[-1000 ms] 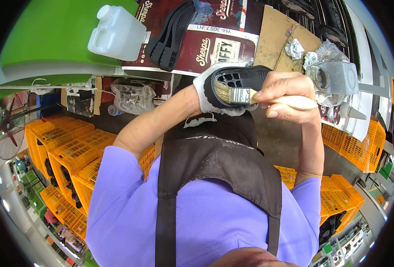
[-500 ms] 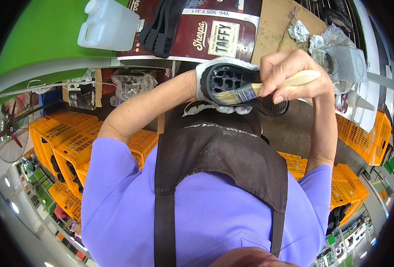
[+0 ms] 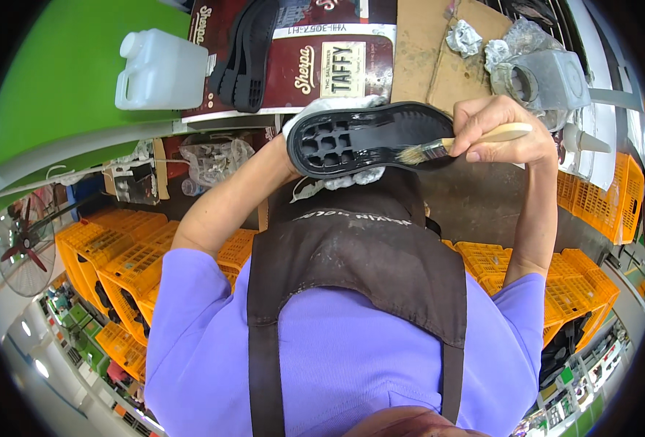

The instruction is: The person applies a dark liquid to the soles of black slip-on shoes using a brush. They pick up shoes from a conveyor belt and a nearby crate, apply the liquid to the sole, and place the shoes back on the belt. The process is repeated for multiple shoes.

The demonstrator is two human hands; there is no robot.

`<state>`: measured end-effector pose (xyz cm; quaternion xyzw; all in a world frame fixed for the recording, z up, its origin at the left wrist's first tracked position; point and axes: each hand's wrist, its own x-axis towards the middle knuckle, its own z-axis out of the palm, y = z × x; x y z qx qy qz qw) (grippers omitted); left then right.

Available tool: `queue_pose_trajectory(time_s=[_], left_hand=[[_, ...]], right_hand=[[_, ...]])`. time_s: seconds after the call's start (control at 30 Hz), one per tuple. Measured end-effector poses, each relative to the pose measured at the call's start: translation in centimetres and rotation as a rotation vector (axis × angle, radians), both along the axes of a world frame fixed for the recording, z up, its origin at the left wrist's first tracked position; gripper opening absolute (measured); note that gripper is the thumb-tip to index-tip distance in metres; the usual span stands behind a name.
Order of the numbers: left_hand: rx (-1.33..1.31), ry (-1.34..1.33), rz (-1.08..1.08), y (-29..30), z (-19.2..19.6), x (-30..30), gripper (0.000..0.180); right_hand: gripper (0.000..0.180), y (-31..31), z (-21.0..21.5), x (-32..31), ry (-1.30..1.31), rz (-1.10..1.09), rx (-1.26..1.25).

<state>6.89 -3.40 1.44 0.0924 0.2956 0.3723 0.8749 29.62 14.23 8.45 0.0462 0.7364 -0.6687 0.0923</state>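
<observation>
The biggest thing in view is the person's own body: a purple shirt under a dark brown apron, filling the lower half from 4 to 8 o'clock. Around it, at 3, 5 and 8 o'clock, stand stacks of orange crates. At 10 to 11 o'clock a green sheet covers part of the counter, and a white plastic jug stands on its edge. Just beside it, at 12 o'clock, lies a dark red printed carton with two spare black soles resting on top, and brown cardboard to its right (probably there to keep the counter clean). At 1 to 2 o'clock sits a grey pot wrapped in crumpled plastic, close to the brush hand, likely so it can be dipped easily. In the middle, a little above centre, is the black shoe sole, held inner side up and roughly level so its wet, shiny face meets the bristles. The left hand, in a white glove, lies under it, fingers closed around the sole from below. The right hand has its fingers pinched shut on the pale wooden handle of a small brush, whose bristles touch the sole's right end. A fan shows at 9 o'clock.
</observation>
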Motion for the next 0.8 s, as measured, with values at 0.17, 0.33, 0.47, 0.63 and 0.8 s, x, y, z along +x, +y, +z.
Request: queue_pose_trajectory(time_s=[0.17, 0.33, 0.47, 0.63, 0.8], left_hand=[[-0.108, -0.235, 0.184, 0.5, 0.7, 0.0, 0.058], [0.005, -0.282, 0.283, 0.3, 1.3, 0.7, 0.068], [-0.181, -0.235, 0.388, 0.4, 2.7, 1.4, 0.07], [-0.14, -0.372, 0.346, 0.0, 1.3, 0.9, 0.06], [-0.163, -0.395, 0.367, -0.4, 1.2, 1.0, 0.062]], right_hand=[[0.021, -0.3, 2.5, 2.9, 0.152, -0.161, 0.415], [0.023, -4.2, 2.2, 2.2, 0.482, -0.507, 0.64], [0.026, -7.0, 2.1, 0.5, 0.518, -0.418, 0.687], [0.031, -6.3, 0.3, 0.1, 0.455, -0.389, 0.657], [0.03, -4.3, -0.3, 1.0, 0.404, -0.487, 0.731]])
